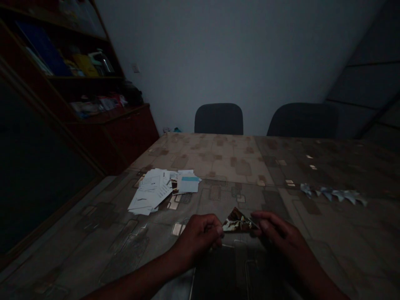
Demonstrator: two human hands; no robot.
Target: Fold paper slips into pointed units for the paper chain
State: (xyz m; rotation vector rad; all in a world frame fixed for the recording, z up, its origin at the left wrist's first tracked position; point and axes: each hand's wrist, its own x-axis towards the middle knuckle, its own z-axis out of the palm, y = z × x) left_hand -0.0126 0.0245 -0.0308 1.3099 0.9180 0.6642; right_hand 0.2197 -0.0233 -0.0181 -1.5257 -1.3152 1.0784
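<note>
A small sheet of printed paper (238, 221), folded to a triangle with its peak away from me, is held just above the table near its front. My left hand (204, 232) pinches the triangle's left corner between thumb and fingers. At the opposite corner, my right hand (276, 229) grips the paper with thumb and fingertips. The paper shows a dark brown and pale picture. Farther left lies a loose pile of white printed cards (153, 189), with a white and blue card (189, 183) at its right side.
Several folded pale paper pieces (333, 194) stand in a row on the right of the patterned tablecloth (215, 156). Two dark chairs (218, 118) are behind the far edge. A wooden cabinet (115, 129) with filled shelves stands at the left. The room is dim.
</note>
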